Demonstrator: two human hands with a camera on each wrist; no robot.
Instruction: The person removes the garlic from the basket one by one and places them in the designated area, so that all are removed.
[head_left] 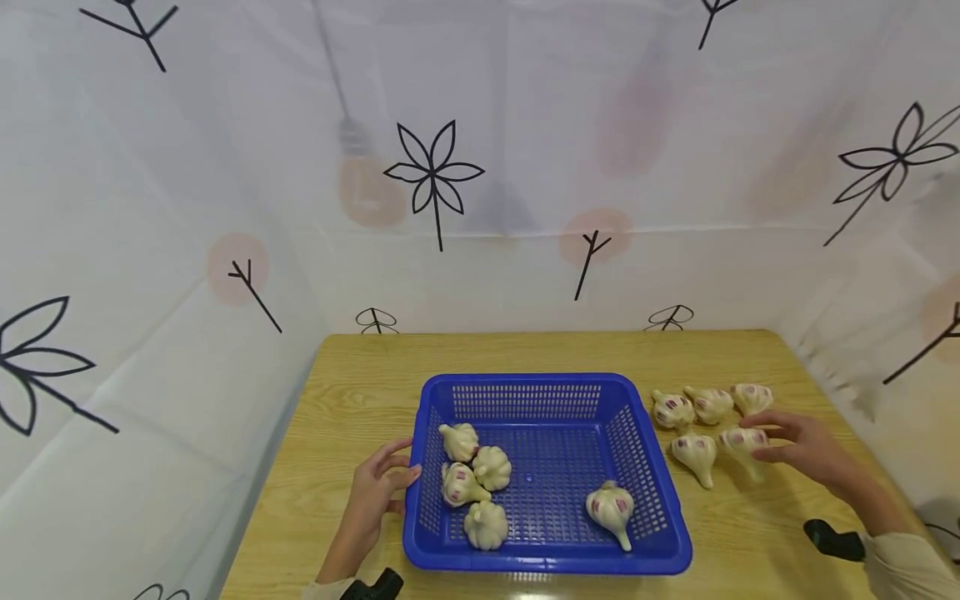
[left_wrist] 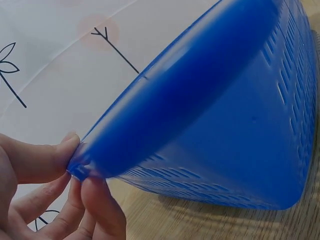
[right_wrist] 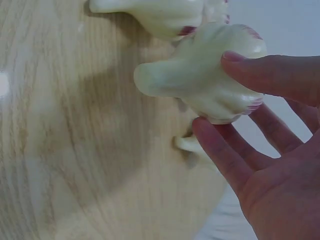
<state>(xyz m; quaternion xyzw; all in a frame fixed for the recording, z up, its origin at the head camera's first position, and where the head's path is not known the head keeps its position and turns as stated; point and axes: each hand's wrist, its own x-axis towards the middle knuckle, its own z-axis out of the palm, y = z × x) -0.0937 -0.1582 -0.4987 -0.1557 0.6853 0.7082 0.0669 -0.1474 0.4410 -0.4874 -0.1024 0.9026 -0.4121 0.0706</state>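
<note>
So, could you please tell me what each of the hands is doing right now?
Left hand: holding the blue basket by its rim.
Right hand: holding a garlic bulb between thumb and fingers.

The head camera is looking forward and down from above the near side of the blue basket [head_left: 547, 562], taking in all of it, the table [head_left: 330, 392] around it and the patterned cloth [head_left: 517, 100] beyond. The left wrist camera is sitting low and close outside the basket's left part, facing its rim and outer wall past the left hand [head_left: 369, 492]. The right wrist camera is peering down, very near, at a garlic bulb [right_wrist: 200, 82] right of the basket; that soft picture is seemingly lying sideways. Head and left wrist views are sharing the basket's left rim; head and right wrist, that bulb.
</note>
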